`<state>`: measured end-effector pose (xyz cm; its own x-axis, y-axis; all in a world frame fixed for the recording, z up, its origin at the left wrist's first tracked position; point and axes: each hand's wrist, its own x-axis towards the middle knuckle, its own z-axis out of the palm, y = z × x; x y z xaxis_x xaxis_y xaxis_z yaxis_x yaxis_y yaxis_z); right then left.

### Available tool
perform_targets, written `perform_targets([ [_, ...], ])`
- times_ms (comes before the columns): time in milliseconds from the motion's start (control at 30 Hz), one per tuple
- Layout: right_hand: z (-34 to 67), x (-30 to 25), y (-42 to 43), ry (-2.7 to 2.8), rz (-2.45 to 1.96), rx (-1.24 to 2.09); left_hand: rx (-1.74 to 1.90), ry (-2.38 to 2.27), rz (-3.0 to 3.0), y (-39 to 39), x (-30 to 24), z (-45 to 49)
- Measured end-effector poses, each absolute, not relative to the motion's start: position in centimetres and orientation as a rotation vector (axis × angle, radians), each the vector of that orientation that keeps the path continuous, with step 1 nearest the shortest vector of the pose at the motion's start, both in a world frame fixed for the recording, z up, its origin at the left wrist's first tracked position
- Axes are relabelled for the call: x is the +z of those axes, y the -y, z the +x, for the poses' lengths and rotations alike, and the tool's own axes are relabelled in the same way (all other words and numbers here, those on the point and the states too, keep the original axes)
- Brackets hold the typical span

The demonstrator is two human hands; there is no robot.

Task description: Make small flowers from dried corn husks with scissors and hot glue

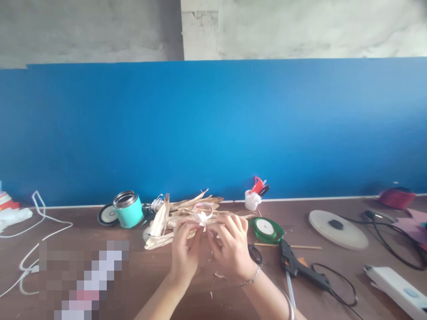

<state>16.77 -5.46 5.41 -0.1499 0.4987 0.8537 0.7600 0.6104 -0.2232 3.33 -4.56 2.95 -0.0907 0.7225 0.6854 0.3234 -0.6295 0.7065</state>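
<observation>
My left hand [185, 250] and my right hand [232, 244] come together at the middle of the table, both with their fingers pinched. Between the fingertips they hold a small pale piece that looks like folded corn husk [203, 218], its lower part hidden by the fingers. Just behind it shows a whitish ring [204, 206], perhaps a roll of tape. A pile of dried corn husks [160, 224] lies behind and to the left of the hands. Beside my right hand is a spool of green ribbon [279, 231].
A black glue gun [305, 271] with its cable lies at the right, near a thin wooden stick [305, 247]. Behind stand a turquoise jar [129, 213] and a white cup of pens [251, 202]. A round pale disc [320, 229] and a white power strip [396, 286] are farther right.
</observation>
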Motion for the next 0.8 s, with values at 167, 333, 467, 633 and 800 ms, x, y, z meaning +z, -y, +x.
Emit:
perform_targets([
  [167, 16.7, 5.9, 5.5, 1.789, -1.030, -0.221, 1.813, -1.134, 2.018, 4.6, 3.0, 3.1],
  [333, 16.2, 5.5, 5.6, 1.755, -1.068, -0.234, 1.815, -1.147, 2.015, 4.7, 2.7, 3.3],
  [467, 16.2, 5.4, 5.8, 1.757, -1.075, -0.284, 1.763, -1.140, 1.847, 4.5, 2.2, 3.5],
  [633, 16.8, 6.0, 6.2, 1.741, -0.907, -0.098, 1.566, -1.092, 1.537, 3.7, 1.8, 2.9],
  [800, 17.2, 6.4, 5.1, 1.370, -1.114, 0.689, 1.420, -0.922, 1.475, 3.6, 2.5, 2.6],
])
